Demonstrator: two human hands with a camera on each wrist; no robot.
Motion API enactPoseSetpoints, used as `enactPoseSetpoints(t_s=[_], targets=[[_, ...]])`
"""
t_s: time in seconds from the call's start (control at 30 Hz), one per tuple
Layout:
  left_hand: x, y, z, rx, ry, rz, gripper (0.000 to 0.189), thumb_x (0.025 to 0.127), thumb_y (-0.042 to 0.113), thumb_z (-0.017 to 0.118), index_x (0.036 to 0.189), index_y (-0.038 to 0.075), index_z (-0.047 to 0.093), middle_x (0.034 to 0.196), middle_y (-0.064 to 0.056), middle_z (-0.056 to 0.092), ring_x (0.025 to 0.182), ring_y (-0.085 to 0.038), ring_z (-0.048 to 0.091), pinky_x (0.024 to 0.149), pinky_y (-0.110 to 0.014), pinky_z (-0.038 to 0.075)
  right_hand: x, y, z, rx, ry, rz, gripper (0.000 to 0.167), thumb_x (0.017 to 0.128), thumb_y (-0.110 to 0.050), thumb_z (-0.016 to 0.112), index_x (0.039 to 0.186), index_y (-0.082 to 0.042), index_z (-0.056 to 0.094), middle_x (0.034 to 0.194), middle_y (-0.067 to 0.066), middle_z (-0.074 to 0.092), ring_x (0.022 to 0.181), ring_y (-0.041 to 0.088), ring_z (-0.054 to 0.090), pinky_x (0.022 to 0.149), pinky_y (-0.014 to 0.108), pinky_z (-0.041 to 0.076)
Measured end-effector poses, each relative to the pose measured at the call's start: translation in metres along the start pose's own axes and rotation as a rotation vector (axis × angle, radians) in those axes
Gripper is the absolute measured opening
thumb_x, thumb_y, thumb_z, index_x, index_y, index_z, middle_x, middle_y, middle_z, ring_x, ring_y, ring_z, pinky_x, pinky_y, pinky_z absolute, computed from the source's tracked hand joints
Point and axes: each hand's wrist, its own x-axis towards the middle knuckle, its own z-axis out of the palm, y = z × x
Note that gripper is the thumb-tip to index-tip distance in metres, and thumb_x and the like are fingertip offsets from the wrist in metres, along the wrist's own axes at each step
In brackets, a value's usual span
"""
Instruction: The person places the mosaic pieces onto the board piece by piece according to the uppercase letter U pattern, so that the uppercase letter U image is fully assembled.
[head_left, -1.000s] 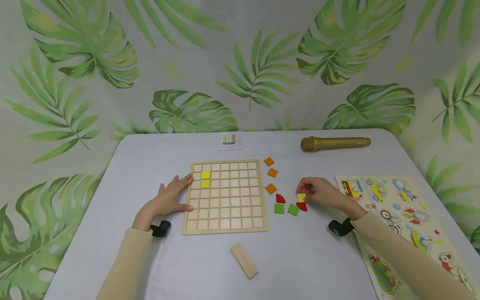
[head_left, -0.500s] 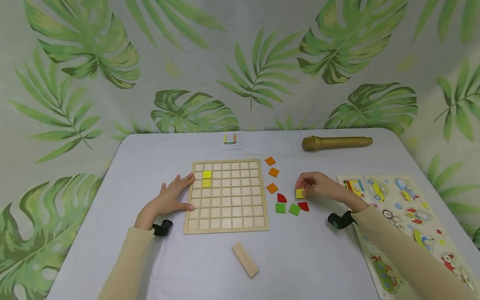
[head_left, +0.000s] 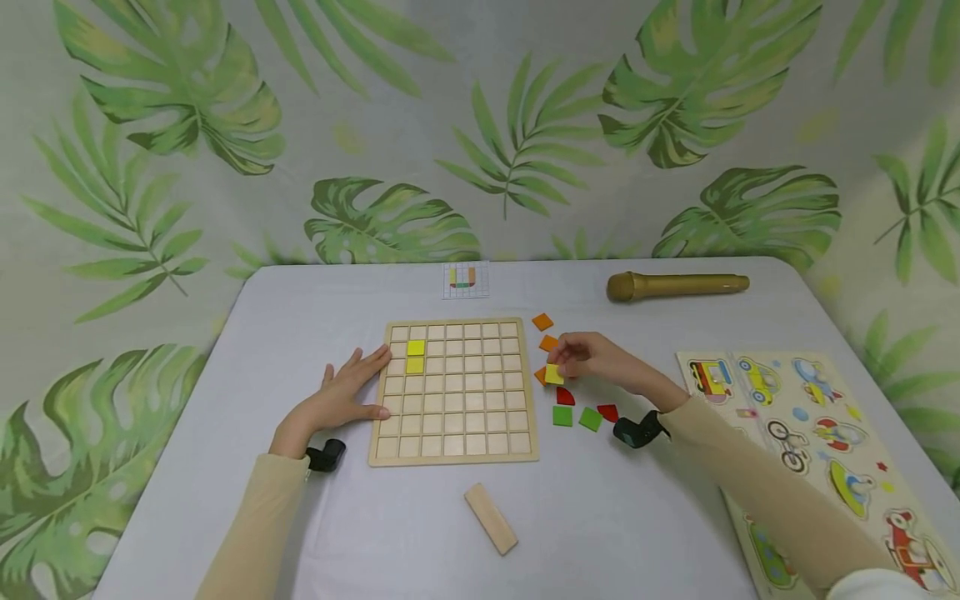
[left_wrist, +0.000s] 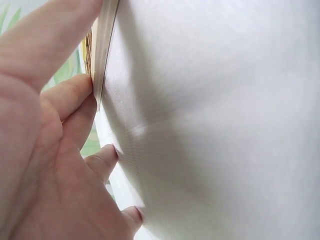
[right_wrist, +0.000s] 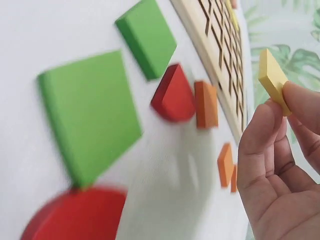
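My right hand pinches a yellow square tile between thumb and fingers, held up off the table over the orange tiles. A wooden grid board lies at the middle of the table, with two yellow tiles in its second column, one above the other. My left hand rests at the board's left edge, thumb and fingers spread straight and touching the frame. Right of the board lie several orange tiles, two green squares and two red quarter-round pieces.
A small printed pattern card lies behind the board. At the back right is a gold microphone. A wooden picture puzzle board lies under the right forearm. A plain wooden block lies in front of the grid board.
My right hand has lifted the yellow tile from beside the red piece and carried it left toward the board. The left hand stays at the board's edge.
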Motion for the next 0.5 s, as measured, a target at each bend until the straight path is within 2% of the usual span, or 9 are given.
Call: enactPoseSetpoints(t_s=[0.3,0.5], targets=[[0.0,-0.002,0.002,-0.012,0.014,0.006,0.095,0.081,0.038,0.075,0.153,0.006,0.021,0.159,-0.011,0.012,0.142,-0.042,-0.003,0.101,-0.068,-0.014,0.041,-0.024,0.035,0.022,-0.069,-0.078,0.013,0.09,-0.001,0.061,0.102,0.004,0.062,0.093,0.01,0.061,0.079,0.018,0.054,0.073,0.027,0.048],[0.0,-0.003,0.002,-0.017,0.011,0.006,0.095,0.081,0.036,0.075,0.153,0.007,0.021,0.159,-0.011,0.012,0.142,-0.041,-0.004,0.101,-0.068,-0.014,0.07,-0.039,0.059,-0.012,-0.102,-0.153,0.011,0.09,-0.001,0.063,0.099,0.002,0.064,0.09,0.006,0.062,0.079,0.017,0.056,0.074,0.028,0.047]])
